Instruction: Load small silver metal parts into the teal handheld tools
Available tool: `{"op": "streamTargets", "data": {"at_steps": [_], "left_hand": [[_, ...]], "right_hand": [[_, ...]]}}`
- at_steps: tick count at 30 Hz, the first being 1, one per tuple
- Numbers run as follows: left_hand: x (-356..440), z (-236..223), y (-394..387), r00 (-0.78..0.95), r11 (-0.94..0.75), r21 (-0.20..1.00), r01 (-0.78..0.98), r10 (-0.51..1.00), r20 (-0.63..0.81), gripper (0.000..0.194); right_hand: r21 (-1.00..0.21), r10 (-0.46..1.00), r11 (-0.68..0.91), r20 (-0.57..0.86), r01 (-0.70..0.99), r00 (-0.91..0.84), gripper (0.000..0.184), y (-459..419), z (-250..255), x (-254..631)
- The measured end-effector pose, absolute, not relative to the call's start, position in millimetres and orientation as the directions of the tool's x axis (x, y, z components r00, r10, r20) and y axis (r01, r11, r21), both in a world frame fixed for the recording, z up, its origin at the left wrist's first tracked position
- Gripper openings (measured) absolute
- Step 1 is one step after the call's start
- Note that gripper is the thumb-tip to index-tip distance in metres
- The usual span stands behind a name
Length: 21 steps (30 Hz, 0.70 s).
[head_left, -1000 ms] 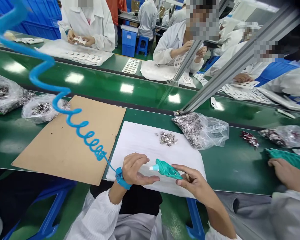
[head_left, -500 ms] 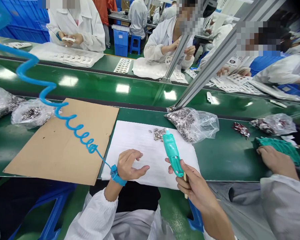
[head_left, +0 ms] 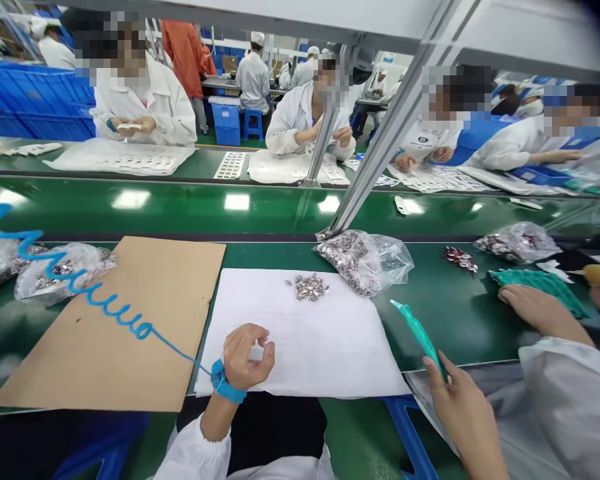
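So the right hand (head_left: 460, 400) has the teal plastic housing (head_left: 417, 330) pinched by its near end, thumb on the left side and fingers on the right. It's tilted, pale tip aiming far and left, over the green bench (head_left: 430, 287) just right of the white sheet (head_left: 325, 350). Left hand (head_left: 246, 357) is well apart from it over the sheet's near left part, fingers curled, nothing visible in it, wearing a blue wrist strap (head_left: 226, 383) on a coiled cord (head_left: 113, 312).

My guess on handling: super light, pretty stiff, probably a hollow molded shell. Looks shiny, so maybe a bit slick. I'd hold it by the sides of the body, like the right hand does, and keep off that skinny tip, prob the easiest bit to snap. Wouldn't squeeze hard mid-body either if it's thin-walled, can't tell from this angle. The loose metal pieces (head_left: 310, 287) at the sheet's far side look tiny and fiddly, so fingertips only.
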<state>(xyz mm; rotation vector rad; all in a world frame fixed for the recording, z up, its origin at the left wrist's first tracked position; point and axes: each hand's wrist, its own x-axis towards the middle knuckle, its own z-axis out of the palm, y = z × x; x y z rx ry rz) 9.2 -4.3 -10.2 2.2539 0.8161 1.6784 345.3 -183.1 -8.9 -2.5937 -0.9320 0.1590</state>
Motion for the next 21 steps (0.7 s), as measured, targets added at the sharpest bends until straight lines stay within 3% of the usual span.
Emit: {"op": "streamTargets", "data": {"at_steps": [3, 8, 17, 21], "left_hand": [[9, -7, -4, 0.199, -0.822, 0.477, 0.310, 0.547, 0.813, 0.011], [9, -2, -3, 0.213, -0.818, 0.473, 0.328, 0.552, 0.806, 0.011], [12, 3, -4, 0.159, -0.843, 0.390, 0.372, 0.471, 0.868, 0.016], [11, 16, -4, 0.095, -0.862, 0.315, 0.397, 0.380, 0.920, 0.016]], "right_hand": [[-0.289, 0.569, -0.771, 0.088, 0.567, 0.818, 0.075, -170, -22, 362], [-0.280, 0.496, -0.809, 0.148, 0.517, 0.856, 0.063, -131, -30, 386], [-0.302, 0.539, -0.800, 0.017, 0.518, 0.842, 0.061, -95, -25, 435], [-0.349, 0.619, -0.669, 0.228, 0.657, 0.751, 0.051, -89, 13, 415]]}}
